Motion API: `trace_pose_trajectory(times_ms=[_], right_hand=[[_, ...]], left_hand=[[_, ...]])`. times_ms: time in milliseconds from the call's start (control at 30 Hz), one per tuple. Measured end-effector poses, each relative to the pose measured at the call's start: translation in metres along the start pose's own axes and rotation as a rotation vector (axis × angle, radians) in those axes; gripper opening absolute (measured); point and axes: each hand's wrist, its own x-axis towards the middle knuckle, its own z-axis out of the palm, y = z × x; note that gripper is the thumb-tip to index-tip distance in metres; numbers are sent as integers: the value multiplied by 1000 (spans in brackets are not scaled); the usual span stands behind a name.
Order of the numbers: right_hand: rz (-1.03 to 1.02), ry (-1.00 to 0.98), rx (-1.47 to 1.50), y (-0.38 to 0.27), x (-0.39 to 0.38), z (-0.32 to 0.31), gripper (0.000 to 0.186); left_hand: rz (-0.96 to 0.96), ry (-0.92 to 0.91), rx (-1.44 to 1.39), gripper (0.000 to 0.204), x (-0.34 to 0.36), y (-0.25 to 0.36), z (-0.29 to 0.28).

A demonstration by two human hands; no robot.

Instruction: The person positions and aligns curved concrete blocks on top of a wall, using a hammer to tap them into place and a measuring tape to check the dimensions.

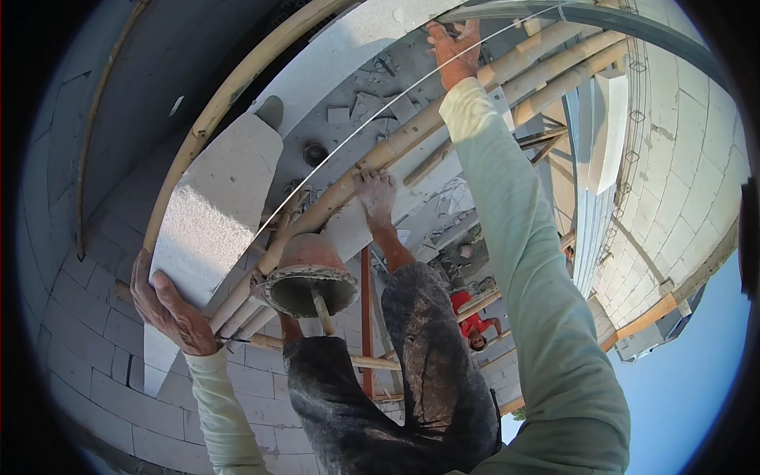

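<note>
My left hand [176, 309] grips the lower end of a white block [212, 207] at left, beside a curved bamboo pole [202, 127]. Up at top centre, my right hand [455, 51] has its fingers bent at a grey curved strip [657, 33]; exactly what they grip is unclear. A thin white cord [332, 150] runs diagonally between my hands. My bare feet rest on or against bamboo poles [400, 138]. Beside my legs sits a crusted pink-grey bucket [305, 257] with a stick in it. Behind the white block is a curved pale ledge [317, 55].
Below, a person in a red shirt [469, 323] is among poles and broken pale pieces [368, 107]. A red post [366, 317] stands beneath me. Pale block walls [673, 158] are at both sides, with a wire cage strip [633, 119] along the right one and open sky beyond.
</note>
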Motion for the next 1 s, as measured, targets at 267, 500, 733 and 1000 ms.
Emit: trace_pose_trajectory(times_ms=[267,500,733,1000], right_hand=[[33,33,-200,22,-54,-22,63],[191,-172,-494,10,-217,-69,54],[188,-261,-496,-6,-359,-130,54],[398,-274,-307,-28,-380,-129,53]], left_hand=[[-22,-31,14,59,0,7,-6],[12,-64,1,64,0,7,-16],[248,-139,46,72,-12,-14,-35],[14,-182,98,71,-18,-70,-51]])
